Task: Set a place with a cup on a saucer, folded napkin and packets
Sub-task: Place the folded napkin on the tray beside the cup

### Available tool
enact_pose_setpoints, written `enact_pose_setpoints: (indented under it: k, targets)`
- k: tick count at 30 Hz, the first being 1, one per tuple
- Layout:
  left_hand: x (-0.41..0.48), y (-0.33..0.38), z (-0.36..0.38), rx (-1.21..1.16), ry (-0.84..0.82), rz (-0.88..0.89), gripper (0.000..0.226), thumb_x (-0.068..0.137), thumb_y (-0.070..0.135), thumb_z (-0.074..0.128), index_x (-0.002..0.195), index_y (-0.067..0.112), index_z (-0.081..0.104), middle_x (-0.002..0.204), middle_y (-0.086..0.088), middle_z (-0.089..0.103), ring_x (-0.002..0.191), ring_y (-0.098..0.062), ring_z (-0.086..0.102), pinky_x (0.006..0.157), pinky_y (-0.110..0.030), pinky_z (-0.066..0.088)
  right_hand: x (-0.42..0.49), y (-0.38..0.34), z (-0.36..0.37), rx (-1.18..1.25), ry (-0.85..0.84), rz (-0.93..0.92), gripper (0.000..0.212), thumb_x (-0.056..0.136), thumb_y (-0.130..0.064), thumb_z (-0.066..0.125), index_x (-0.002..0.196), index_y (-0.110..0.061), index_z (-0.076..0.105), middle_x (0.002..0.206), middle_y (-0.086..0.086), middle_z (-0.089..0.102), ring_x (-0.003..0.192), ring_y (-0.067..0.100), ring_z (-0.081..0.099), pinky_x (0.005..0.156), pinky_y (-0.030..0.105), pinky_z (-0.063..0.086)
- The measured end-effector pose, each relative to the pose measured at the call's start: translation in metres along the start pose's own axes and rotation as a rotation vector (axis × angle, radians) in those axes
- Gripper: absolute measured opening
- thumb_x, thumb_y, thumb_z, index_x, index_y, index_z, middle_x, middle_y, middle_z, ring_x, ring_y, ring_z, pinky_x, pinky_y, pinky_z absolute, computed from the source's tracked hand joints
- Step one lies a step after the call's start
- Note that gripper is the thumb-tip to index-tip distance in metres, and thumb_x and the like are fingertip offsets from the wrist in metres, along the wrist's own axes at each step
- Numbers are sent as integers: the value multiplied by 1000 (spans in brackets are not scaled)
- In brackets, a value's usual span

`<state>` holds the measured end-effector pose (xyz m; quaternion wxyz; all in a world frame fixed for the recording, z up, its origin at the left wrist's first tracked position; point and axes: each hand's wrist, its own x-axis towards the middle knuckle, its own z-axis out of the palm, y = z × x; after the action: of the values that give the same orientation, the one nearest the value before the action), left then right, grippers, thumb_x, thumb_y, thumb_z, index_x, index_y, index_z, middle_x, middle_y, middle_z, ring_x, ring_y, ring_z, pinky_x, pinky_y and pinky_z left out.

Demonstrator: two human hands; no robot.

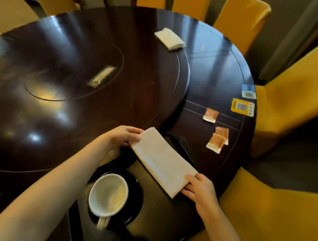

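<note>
Napkin (164, 161) first: we judge it light, soft and floppy, likely to sag or unfold if lifted by one corner, so it wants a hold at both short ends. That is how we have it. Our right hand (198, 189) pinches the near end, thumb on top and fingers underneath. Our left hand (121, 137) pinches the far end, fingers curled over the corner. Both forearms reach in low, wrists fairly straight.

The folded strip runs slantwise between the two hands, seemingly just above the table (79, 116); we cannot tell whether it touches. Just left of the right hand stands the white cup (108, 194), upright on its dark saucer (137, 197). Beyond the right hand and to its right lie the packets (219, 140), two overlapping and one farther out.
</note>
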<state>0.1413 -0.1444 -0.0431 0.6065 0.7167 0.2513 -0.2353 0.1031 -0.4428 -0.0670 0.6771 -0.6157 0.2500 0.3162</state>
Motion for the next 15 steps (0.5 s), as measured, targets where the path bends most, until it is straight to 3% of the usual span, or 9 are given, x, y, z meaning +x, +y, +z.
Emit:
enact_pose_setpoints:
  k: [4, 9, 15]
  targets:
    - [-8, 5, 23, 154, 91, 61, 25, 78, 4, 68, 99, 18, 70, 96, -5, 68, 88, -15, 64, 72, -24, 53, -11, 28, -1, 16, 97, -4, 12, 91, -4, 53, 92, -16, 54, 95, 7, 65, 85, 20, 66, 58, 31, 59]
    - [-13, 8, 51, 561, 102, 180, 34, 77, 10, 71, 109, 18, 66, 101, 1, 60, 90, -14, 60, 66, -18, 50, -21, 46, -4, -9, 236, -36, 16, 91, 3, 49, 101, -8, 54, 92, 6, 62, 89, 24, 64, 71, 38, 56]
    - [-9, -2, 67, 727, 88, 209, 45, 77, 8, 68, 121, 17, 58, 118, -6, 57, 96, -17, 55, 70, -21, 46, -29, 61, -17, -7, 280, -69, 19, 91, 4, 47, 88, -13, 56, 87, 4, 64, 83, 20, 65, 65, 34, 56]
